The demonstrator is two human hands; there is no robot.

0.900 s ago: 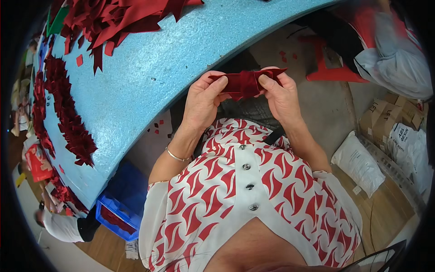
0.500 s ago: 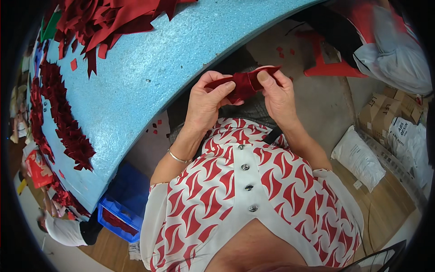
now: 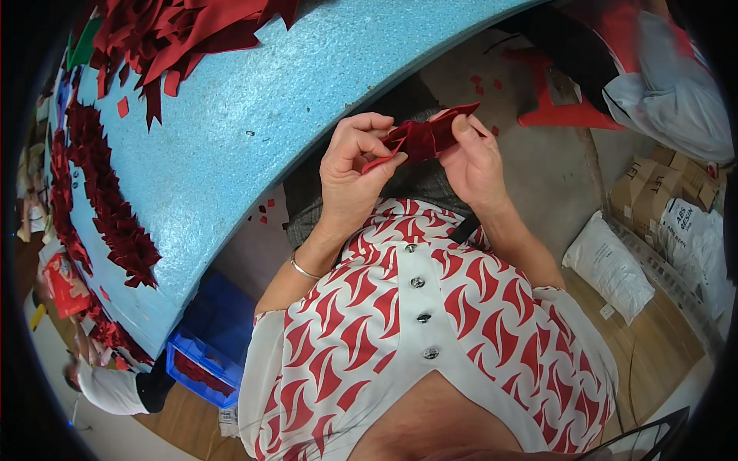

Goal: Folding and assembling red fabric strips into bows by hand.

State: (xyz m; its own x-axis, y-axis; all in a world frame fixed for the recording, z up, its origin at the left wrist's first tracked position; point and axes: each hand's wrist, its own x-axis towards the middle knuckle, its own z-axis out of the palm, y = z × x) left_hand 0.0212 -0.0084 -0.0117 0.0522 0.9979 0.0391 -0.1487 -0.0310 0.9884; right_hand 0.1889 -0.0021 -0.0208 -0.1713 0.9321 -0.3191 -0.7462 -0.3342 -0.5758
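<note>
Both of my hands hold one piece of dark red velvet fabric [image 3: 421,138] in front of my chest, just off the edge of the blue foam table [image 3: 254,115]. My left hand [image 3: 355,173] pinches its lower left end between thumb and fingers. My right hand [image 3: 475,157] grips the right end, whose pointed tip sticks up. The fabric is bunched into folds between the two hands. A thin bracelet [image 3: 304,269] circles my left wrist.
A loose heap of red fabric pieces [image 3: 184,34] lies at the table's far side, and a row of folded red pieces [image 3: 108,207] runs along its left edge. A blue crate [image 3: 201,365] stands under the table. Cardboard boxes [image 3: 653,196], white bags [image 3: 611,265] and another person [image 3: 108,384] are nearby.
The flat fabric strip held between my hands has been gathered into a bunch. My hands have drawn closer together and shifted slightly up and right.
</note>
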